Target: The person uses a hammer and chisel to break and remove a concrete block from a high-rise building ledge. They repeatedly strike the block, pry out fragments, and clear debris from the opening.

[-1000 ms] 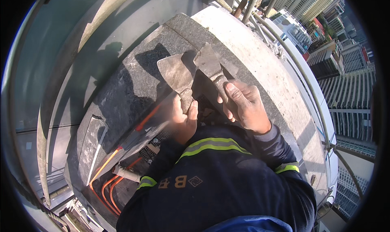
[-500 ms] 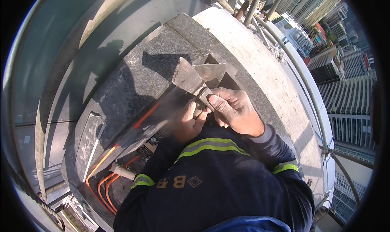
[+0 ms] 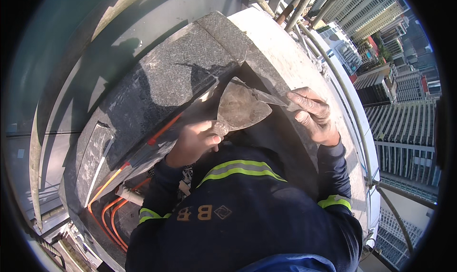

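While I have the left hand (image 3: 191, 142) curled snugly round its handle, the wide scraper (image 3: 243, 109) fans out up and to the right of those fingers, its broad, dusty blade facing me. The thumb presses from below and the fingers wrap from the left, so only a short stub of handle shows before the metal begins.

My right hand (image 3: 318, 118) pinches the edge-on scraper (image 3: 270, 98): fingers along the top, thumb underneath, barely parted, the tool squeezed in the narrow gap between them. Most of its handle is hidden from me by the grip. Its blade points left from the fingertips and meets the upper right edge of the wide blade in my view; whether the 2 blades actually touch, I cannot tell.

I have both tools raised over a dark recess (image 3: 280, 129) beside a speckled grey slab (image 3: 176, 74). To the right of that runs a pale ledge (image 3: 278, 41), with a scaffold pipe (image 3: 351, 98) past it and tall buildings (image 3: 404, 150) far beyond. Left of the left hand I see an orange strip (image 3: 164, 129), and lower down some orange cables (image 3: 114, 215) near the dark sleeve (image 3: 159, 191).
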Demonstrator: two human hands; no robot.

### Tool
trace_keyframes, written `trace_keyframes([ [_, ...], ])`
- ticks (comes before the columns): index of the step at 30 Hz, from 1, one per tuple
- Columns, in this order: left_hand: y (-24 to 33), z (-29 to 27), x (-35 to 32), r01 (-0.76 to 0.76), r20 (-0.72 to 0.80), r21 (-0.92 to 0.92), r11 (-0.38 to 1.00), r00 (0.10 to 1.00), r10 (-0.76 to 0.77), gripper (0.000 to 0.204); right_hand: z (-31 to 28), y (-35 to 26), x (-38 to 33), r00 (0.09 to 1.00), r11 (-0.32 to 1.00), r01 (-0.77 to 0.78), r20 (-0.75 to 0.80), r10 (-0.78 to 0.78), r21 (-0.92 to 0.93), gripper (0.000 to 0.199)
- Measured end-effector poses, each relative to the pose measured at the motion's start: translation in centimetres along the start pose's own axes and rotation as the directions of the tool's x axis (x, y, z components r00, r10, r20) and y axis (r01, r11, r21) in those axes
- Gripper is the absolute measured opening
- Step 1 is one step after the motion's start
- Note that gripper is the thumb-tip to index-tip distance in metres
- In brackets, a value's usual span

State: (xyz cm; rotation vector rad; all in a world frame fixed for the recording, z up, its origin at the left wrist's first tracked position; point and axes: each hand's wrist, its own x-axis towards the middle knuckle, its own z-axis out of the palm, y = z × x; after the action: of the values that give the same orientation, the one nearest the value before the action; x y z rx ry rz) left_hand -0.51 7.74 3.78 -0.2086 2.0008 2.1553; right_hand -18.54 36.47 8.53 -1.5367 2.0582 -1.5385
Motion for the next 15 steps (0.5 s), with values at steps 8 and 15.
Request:
trace_keyframes([
  [8, 0.6, -2.5, -1.1, -0.159, 0.078, 0.403, 0.901, 0.987, 0.139, 0.021, 0.7, 0.6, 1.2, 0.991, 0.987, 0.108, 0.098, -0.097, -0.120, 0.039],
  [15, -1.1, -1.8, -1.3, -0.248, 0.053, 0.237, 0.939, 0.969, 0.243, 0.020, 0.9, 1.0, -0.9, 0.993, 0.983, 0.053, 0.109, -0.034, -0.175, 0.043],
])
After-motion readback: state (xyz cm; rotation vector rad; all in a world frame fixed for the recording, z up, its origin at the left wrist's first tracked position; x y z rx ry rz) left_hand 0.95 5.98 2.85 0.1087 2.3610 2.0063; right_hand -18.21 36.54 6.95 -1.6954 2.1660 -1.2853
